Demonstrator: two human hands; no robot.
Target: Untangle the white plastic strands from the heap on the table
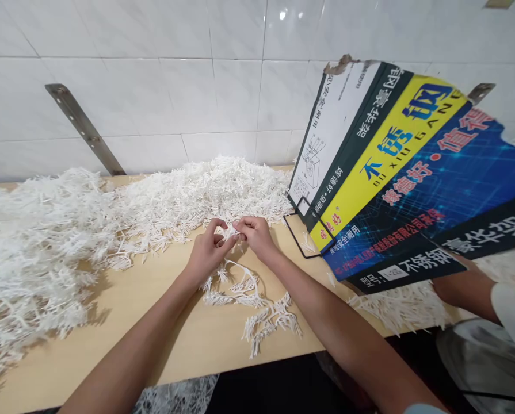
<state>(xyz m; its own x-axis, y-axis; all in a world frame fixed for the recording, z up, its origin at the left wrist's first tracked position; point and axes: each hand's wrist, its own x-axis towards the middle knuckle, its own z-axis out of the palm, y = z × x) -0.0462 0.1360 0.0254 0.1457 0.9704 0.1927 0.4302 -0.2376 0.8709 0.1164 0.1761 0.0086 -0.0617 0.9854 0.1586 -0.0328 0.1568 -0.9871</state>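
Note:
My left hand [208,248] and my right hand [254,234] meet at the middle of a wooden table [123,305], fingertips pinched together on a small white plastic piece [235,231]. Just behind them lies a big heap of white comb-like plastic strips [183,198]. A few separated white strips [257,305] lie on the wood in front of my hands, between my forearms.
More white strips [24,253] cover the table's left side. A large printed cardboard box [408,172] leans at the right over a black wire stand [298,230]. Another person's arm [464,287] rests under it. A tiled wall with metal brackets [84,129] stands behind.

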